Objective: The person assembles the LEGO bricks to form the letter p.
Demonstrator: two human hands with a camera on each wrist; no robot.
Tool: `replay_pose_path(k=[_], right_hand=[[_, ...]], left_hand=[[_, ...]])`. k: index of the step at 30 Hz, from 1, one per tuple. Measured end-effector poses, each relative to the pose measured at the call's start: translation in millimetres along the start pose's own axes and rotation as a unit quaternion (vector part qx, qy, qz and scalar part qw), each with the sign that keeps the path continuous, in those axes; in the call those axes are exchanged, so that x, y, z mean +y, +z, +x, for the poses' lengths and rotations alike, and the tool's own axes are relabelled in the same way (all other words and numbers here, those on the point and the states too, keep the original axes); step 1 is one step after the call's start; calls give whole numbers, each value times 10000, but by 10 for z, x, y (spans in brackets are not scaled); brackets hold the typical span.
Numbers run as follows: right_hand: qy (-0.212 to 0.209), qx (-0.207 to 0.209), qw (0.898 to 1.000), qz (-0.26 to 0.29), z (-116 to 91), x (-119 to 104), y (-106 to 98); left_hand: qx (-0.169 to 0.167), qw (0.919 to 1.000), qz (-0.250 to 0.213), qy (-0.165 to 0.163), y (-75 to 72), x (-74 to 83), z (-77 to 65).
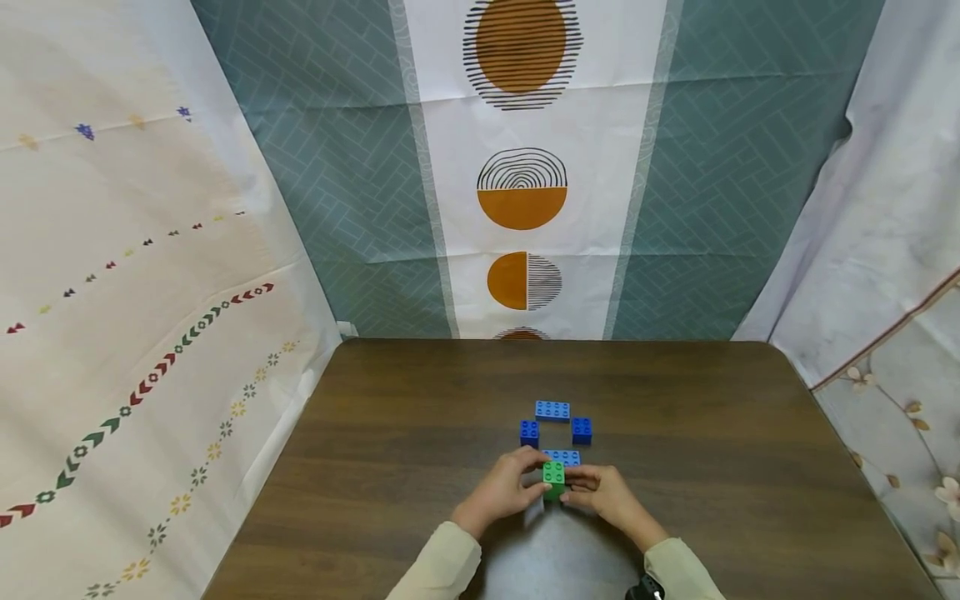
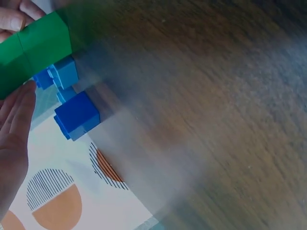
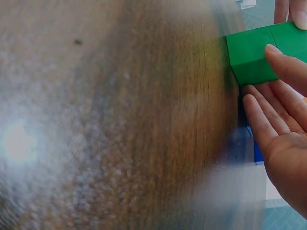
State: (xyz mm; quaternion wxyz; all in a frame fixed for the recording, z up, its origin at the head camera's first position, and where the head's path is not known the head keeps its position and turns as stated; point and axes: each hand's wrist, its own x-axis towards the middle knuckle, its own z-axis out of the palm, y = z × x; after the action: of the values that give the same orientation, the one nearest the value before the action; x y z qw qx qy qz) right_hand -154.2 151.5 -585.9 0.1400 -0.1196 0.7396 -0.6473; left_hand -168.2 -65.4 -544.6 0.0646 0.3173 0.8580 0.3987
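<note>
Two green bricks point(image 1: 553, 477), stacked with a seam between them, stand upright between the hands in the head view. My left hand point(image 1: 504, 486) pinches them from the left side, and my right hand point(image 1: 604, 497) grips them from the right. In the right wrist view, the thumb point(image 3: 288, 67) lies on the face of the green bricks point(image 3: 252, 52), with other fingers behind. Just beyond is a light blue brick point(image 1: 562, 457), partly covered by the green stack.
Past the hands, a dark blue brick point(image 1: 529, 432) sits left, another dark blue brick point(image 1: 581, 430) right, and a long light blue brick point(image 1: 552, 410) farthest back, forming a loose ring. The wooden table point(image 1: 420, 383) ends at patterned curtains point(image 1: 525, 192).
</note>
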Motion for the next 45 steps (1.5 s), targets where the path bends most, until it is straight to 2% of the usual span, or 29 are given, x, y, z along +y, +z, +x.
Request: replay_pose_path(k=[4,6,16,21,28,36,45], right_hand=[[-15,43,10000,-88,3,7,-2],[-38,28,9999,-97,4,9,-1],[-14,10,9998,-206,-8,15,-16],[-112,-18,9998,-186,-14,-13,-18],[-232,-38,9995,-232,4,0,-10],[-324,-119,9989,-305,16,18,-2],[-390,-151,9980,-475,-40,-59,-81]], left_hand=[[116,9997,205,85,20,10,-3],[178,9997,167,64,36,6,-14],[521,9963,-626,-287,154,-8,-52],[821,9888,-1121,-536,218,8,-57],[1225,9803,-1462,-514,277,6,-51],[1192,9712,-1953,-665,295,-17,-60],[1194,9709,-2044,-377,309,-59,-73]])
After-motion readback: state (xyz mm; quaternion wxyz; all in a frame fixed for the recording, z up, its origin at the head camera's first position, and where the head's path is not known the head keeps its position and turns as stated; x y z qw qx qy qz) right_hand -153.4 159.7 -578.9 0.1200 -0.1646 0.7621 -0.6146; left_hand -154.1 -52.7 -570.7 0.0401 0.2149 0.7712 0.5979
